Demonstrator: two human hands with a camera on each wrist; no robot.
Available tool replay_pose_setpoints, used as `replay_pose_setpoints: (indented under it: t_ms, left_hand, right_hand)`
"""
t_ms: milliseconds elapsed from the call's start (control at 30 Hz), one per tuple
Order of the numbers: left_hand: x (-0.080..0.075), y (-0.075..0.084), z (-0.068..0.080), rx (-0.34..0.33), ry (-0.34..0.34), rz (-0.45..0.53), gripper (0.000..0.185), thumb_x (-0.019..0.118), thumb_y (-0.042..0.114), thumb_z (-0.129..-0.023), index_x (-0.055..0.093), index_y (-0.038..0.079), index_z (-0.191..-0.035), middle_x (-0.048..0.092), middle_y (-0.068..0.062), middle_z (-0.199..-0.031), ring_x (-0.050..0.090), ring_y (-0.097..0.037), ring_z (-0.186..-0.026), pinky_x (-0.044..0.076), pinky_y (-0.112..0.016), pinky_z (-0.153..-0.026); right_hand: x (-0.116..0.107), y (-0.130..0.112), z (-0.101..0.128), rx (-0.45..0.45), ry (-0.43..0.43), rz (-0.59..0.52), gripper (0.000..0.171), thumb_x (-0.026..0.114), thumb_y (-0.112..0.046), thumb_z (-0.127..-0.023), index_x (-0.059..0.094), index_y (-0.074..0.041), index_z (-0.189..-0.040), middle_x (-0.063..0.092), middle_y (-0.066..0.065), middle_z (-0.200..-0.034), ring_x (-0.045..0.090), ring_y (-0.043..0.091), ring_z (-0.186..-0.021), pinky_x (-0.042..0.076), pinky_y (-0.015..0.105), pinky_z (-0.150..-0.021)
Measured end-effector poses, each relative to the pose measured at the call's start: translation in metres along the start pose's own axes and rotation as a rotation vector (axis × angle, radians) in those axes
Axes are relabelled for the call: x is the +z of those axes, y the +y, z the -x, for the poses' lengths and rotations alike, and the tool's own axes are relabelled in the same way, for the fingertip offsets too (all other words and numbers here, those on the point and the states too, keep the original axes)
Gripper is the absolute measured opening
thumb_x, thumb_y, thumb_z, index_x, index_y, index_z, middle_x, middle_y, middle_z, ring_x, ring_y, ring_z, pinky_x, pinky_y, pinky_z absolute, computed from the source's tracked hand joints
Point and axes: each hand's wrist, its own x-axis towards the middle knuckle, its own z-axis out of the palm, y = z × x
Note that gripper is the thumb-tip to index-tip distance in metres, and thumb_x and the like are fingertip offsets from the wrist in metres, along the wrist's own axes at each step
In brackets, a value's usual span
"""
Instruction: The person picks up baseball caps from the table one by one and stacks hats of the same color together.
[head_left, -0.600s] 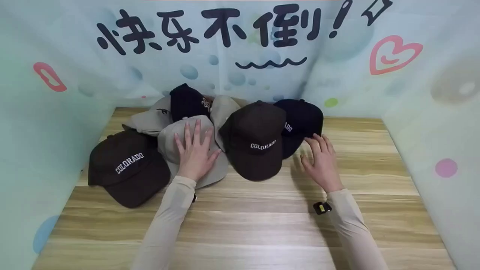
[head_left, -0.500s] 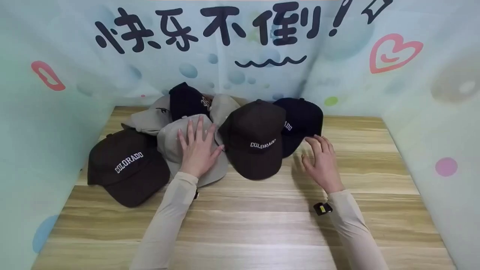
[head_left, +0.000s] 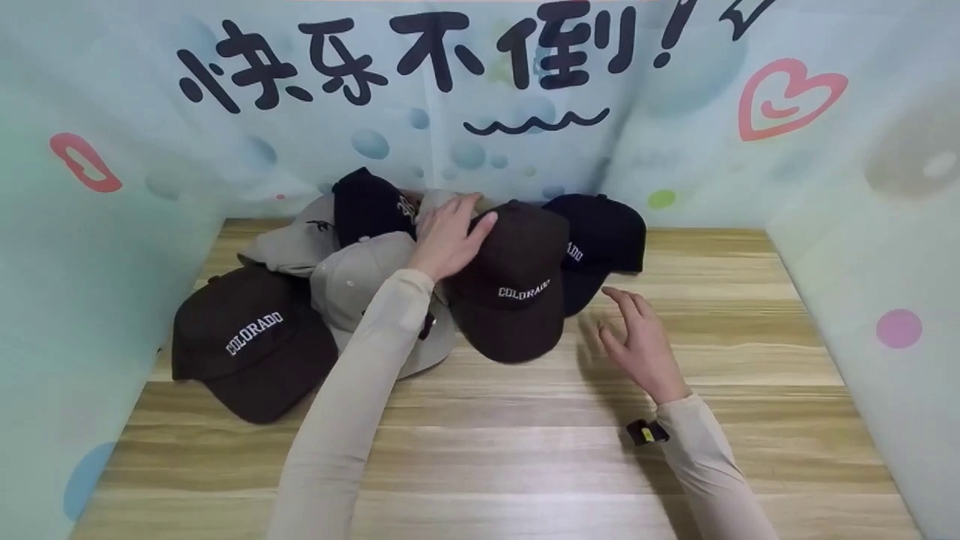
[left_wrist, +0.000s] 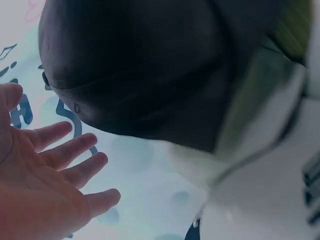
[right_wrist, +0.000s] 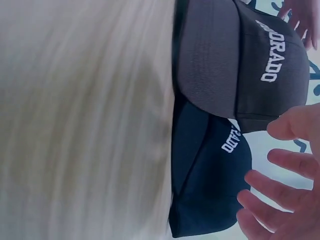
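My left hand (head_left: 450, 236) reaches over the pile with spread fingers, between a pale grey cap and the upper left side of a dark brown COLORADO cap (head_left: 517, 262). In the left wrist view its fingers (left_wrist: 75, 155) are extended and hold nothing, beside the brown cap (left_wrist: 140, 70). My right hand (head_left: 637, 341) hovers just in front of a navy cap (head_left: 611, 232), fingers loosely bent and holding nothing. The navy cap (right_wrist: 215, 175) is partly covered by the brown one. Under my left forearm lies a light grey cap (head_left: 352, 274), its brim partly hidden.
Another brown COLORADO cap (head_left: 251, 345) lies at the left. Behind are a grey cap (head_left: 292, 240), a black cap (head_left: 367, 206) and a beige cap (head_left: 435, 199). Printed cloth walls (head_left: 690, 165) enclose the wooden table (head_left: 480, 450) at the back and sides.
My left hand has left the light grey cap's crown and moved right and back toward the brown cap. My right hand has drawn back slightly from the navy cap. The caps stay put.
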Motion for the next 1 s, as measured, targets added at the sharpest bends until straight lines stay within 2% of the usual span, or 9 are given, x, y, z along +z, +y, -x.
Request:
replay_pose_setpoints:
  t_ms: [133,233,367,467,533,633,767,867,1000]
  left_hand:
    - [-0.004,0.003,-0.016,-0.034,-0.059,0.127,0.052,0.038,0.045,-0.103,0.047,0.008,-0.139,0.053,-0.011,-0.135,0.047,-0.025,-0.124,0.033,-0.036,-0.104]
    - [-0.003,0.0,-0.021,-0.017,-0.1,0.178,0.047,0.045,0.044,-0.101,0.058,0.008,-0.127,0.061,-0.008,-0.118,0.055,-0.022,-0.109,0.039,-0.034,-0.096]
    - [-0.001,-0.007,-0.019,0.094,-0.157,0.246,0.032,0.054,0.034,-0.099,0.063,0.003,-0.103,0.06,-0.007,-0.093,0.053,-0.02,-0.087,0.041,-0.031,-0.084]
    - [-0.004,-0.01,-0.015,0.202,-0.204,0.374,0.023,0.055,0.022,-0.099,0.056,0.002,-0.087,0.05,-0.003,-0.079,0.046,-0.017,-0.075,0.037,-0.028,-0.075]
    - [-0.007,-0.009,-0.013,0.247,-0.244,0.461,0.022,0.055,0.016,-0.099,0.051,0.003,-0.083,0.045,-0.001,-0.076,0.043,-0.015,-0.072,0.035,-0.026,-0.071]
    - [-0.015,-0.003,-0.009,0.274,-0.308,0.516,0.017,0.054,0.013,-0.1,0.053,0.001,-0.088,0.047,0.0,-0.078,0.045,-0.013,-0.073,0.036,-0.025,-0.071]
    - [-0.026,0.009,-0.002,0.28,-0.379,0.453,0.014,0.051,0.014,-0.101,0.052,0.0,-0.097,0.045,0.001,-0.076,0.044,-0.013,-0.07,0.035,-0.026,-0.068]
    - [-0.033,0.015,0.006,0.307,-0.42,0.423,0.013,0.048,0.012,-0.101,0.049,0.0,-0.103,0.043,0.001,-0.074,0.043,-0.014,-0.068,0.034,-0.027,-0.068]
    - [-0.04,0.021,0.019,0.351,-0.491,0.457,0.012,0.046,0.01,-0.102,0.047,-0.001,-0.107,0.044,-0.001,-0.076,0.044,-0.015,-0.07,0.035,-0.027,-0.069]
  right_hand:
    - [-0.003,-0.004,-0.001,0.015,-0.016,-0.056,0.048,0.067,0.002,-0.083,0.054,0.002,-0.129,0.059,0.021,-0.116,0.055,0.036,-0.109,0.041,0.049,-0.092]
    - [-0.003,-0.008,0.002,0.015,-0.038,-0.084,0.048,0.067,0.002,-0.084,0.054,0.002,-0.13,0.06,0.021,-0.114,0.056,0.037,-0.106,0.043,0.049,-0.089]
    - [-0.002,-0.011,0.008,0.026,-0.079,-0.113,0.048,0.066,0.003,-0.085,0.052,0.002,-0.131,0.061,0.021,-0.114,0.057,0.035,-0.107,0.044,0.047,-0.088]
    - [-0.002,-0.011,0.008,0.021,-0.097,-0.13,0.048,0.065,0.003,-0.085,0.052,0.002,-0.131,0.061,0.022,-0.113,0.058,0.035,-0.106,0.045,0.046,-0.086]
    - [-0.003,-0.011,0.008,0.009,-0.105,-0.139,0.048,0.065,0.004,-0.085,0.052,0.002,-0.131,0.062,0.022,-0.111,0.058,0.035,-0.104,0.046,0.046,-0.084]
    - [-0.004,-0.01,0.008,-0.011,-0.111,-0.155,0.048,0.065,0.004,-0.085,0.052,0.001,-0.131,0.063,0.022,-0.109,0.059,0.034,-0.099,0.047,0.046,-0.084]
    - [-0.006,-0.009,0.008,-0.024,-0.12,-0.177,0.047,0.066,0.004,-0.085,0.053,0.001,-0.13,0.064,0.018,-0.104,0.063,0.029,-0.093,0.048,0.046,-0.082]
    - [-0.007,-0.009,0.009,-0.025,-0.137,-0.186,0.046,0.065,0.004,-0.086,0.053,0.002,-0.13,0.066,0.014,-0.101,0.064,0.025,-0.09,0.049,0.046,-0.082]
    - [-0.009,-0.01,0.011,-0.008,-0.161,-0.179,0.045,0.063,0.004,-0.087,0.052,0.0,-0.131,0.067,0.012,-0.098,0.065,0.02,-0.09,0.048,0.045,-0.081]
